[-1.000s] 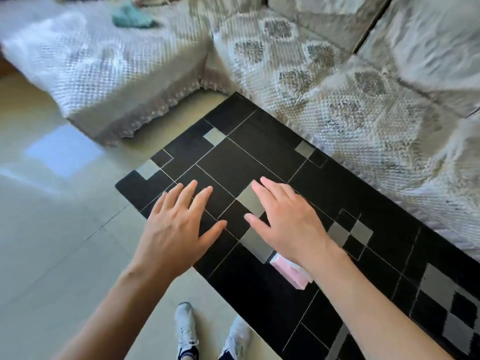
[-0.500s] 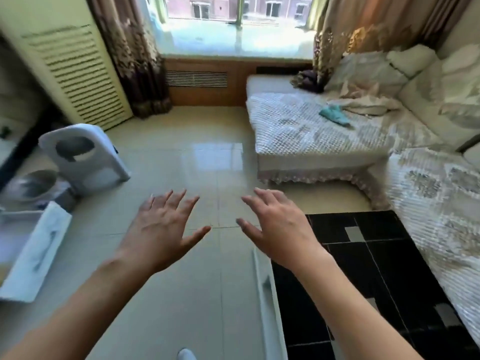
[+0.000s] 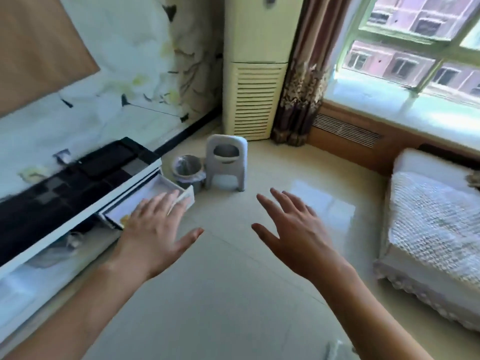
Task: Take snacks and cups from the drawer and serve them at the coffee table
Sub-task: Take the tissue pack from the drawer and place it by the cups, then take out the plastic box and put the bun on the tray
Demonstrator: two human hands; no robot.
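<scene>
View swung from black patterned coffee table to white pulled-out drawer (image 3: 166,193) under low black-topped cabinet (image 3: 78,178). Left hand (image 3: 153,229), right hand (image 3: 298,240): fingers spread, empty. Yellow item, likely snack (image 3: 125,219), inside. Fetch phase starting.

No readable text, labels or numbers anywhere.

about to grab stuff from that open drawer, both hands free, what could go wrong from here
1. The open drawer juts into the floor space; a shin or hip may catch its corner.
2. The bin and grey stool stand close beside the drawer, easy to knock.
3. The left hand hides much of the drawer, and the right hand is off to the side, so grabbing could be fumbled.
</scene>
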